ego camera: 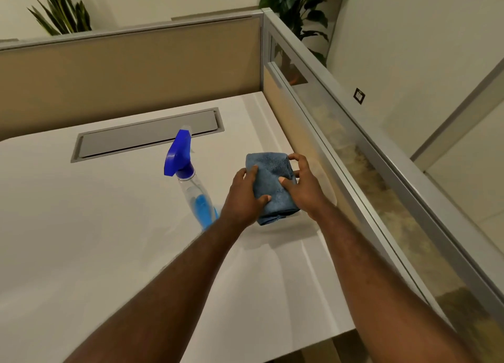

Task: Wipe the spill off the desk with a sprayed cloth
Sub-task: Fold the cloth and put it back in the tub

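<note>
A folded blue-grey cloth (268, 177) is held just above the white desk (95, 226), near its right side. My left hand (242, 199) grips the cloth's left edge, thumb across its lower part. My right hand (302, 185) grips the right edge, fingers curled over its far corner. A clear spray bottle (195, 193) with a blue trigger head and a little blue liquid stands upright just left of my left hand. I can make out no spill on the desk surface.
A grey cable-tray lid (147, 136) is set into the desk behind the bottle. Tan partition panels (122, 70) close the back, and a frosted glass partition (341, 149) runs along the right. The desk's front edge ends at lower right. Plants stand behind the partitions.
</note>
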The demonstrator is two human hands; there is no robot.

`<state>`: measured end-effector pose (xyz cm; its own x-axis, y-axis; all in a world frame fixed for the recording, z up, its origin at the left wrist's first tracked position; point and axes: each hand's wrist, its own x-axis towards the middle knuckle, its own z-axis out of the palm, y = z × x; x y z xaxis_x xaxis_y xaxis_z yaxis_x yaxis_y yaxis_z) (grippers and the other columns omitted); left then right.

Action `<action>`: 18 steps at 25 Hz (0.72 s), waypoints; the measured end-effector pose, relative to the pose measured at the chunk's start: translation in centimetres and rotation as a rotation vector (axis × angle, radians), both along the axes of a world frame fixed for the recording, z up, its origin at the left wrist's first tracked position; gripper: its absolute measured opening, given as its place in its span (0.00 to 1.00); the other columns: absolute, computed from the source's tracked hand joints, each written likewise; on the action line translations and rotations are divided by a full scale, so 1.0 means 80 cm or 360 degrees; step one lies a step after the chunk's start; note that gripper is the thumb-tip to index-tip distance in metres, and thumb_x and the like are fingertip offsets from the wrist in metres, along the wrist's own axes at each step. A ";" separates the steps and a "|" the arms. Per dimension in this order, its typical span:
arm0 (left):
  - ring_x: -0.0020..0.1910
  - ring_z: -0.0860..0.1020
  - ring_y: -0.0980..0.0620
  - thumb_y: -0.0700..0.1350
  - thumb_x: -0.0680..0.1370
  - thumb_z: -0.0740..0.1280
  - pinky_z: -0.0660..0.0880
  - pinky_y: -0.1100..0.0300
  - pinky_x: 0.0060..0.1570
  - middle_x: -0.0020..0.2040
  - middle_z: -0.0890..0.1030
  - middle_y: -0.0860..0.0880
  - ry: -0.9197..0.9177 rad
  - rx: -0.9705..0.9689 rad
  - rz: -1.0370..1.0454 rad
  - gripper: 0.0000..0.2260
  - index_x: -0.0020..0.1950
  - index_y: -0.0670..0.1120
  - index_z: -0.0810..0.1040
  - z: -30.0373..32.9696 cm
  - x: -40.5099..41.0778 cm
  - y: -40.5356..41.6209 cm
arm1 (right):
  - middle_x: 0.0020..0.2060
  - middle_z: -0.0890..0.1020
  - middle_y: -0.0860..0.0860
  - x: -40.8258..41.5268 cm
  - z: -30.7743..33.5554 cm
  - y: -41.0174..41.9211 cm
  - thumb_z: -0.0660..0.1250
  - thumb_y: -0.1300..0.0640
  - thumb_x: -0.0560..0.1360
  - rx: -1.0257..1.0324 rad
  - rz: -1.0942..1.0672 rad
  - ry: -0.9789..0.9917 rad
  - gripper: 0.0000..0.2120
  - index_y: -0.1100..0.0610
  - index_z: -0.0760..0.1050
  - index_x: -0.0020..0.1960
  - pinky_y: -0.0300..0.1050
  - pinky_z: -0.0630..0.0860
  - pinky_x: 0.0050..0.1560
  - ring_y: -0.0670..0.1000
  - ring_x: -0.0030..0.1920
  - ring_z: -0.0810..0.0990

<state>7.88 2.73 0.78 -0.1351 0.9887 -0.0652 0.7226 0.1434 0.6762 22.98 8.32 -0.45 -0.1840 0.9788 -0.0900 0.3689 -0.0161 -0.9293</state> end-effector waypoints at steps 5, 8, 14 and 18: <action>0.69 0.68 0.43 0.47 0.76 0.70 0.68 0.50 0.66 0.76 0.60 0.43 0.0241 -0.0077 -0.0017 0.35 0.78 0.47 0.55 -0.003 0.012 0.000 | 0.52 0.81 0.54 -0.005 -0.005 0.001 0.66 0.64 0.76 0.0039 0.0067 -0.0237 0.25 0.51 0.58 0.67 0.43 0.78 0.46 0.52 0.48 0.81; 0.67 0.67 0.42 0.50 0.76 0.68 0.67 0.47 0.63 0.75 0.61 0.43 0.0629 -0.0114 -0.0032 0.34 0.77 0.47 0.56 -0.002 0.019 0.001 | 0.53 0.79 0.58 -0.011 -0.006 0.003 0.68 0.64 0.74 0.0053 0.0057 -0.0507 0.26 0.55 0.56 0.63 0.50 0.78 0.48 0.55 0.48 0.80; 0.64 0.65 0.44 0.51 0.76 0.68 0.66 0.51 0.59 0.72 0.64 0.46 0.0978 -0.0042 -0.0099 0.23 0.68 0.46 0.69 0.006 0.025 0.007 | 0.57 0.70 0.58 -0.022 -0.002 -0.002 0.75 0.62 0.67 0.0342 -0.0068 -0.1043 0.24 0.58 0.66 0.56 0.47 0.72 0.41 0.58 0.49 0.77; 0.62 0.66 0.45 0.48 0.76 0.66 0.64 0.51 0.59 0.68 0.69 0.46 0.1085 -0.0020 -0.0199 0.19 0.66 0.44 0.71 0.010 0.025 0.007 | 0.49 0.76 0.54 -0.018 -0.004 -0.011 0.74 0.67 0.66 0.0556 -0.0055 -0.0888 0.13 0.58 0.75 0.46 0.48 0.75 0.40 0.55 0.44 0.77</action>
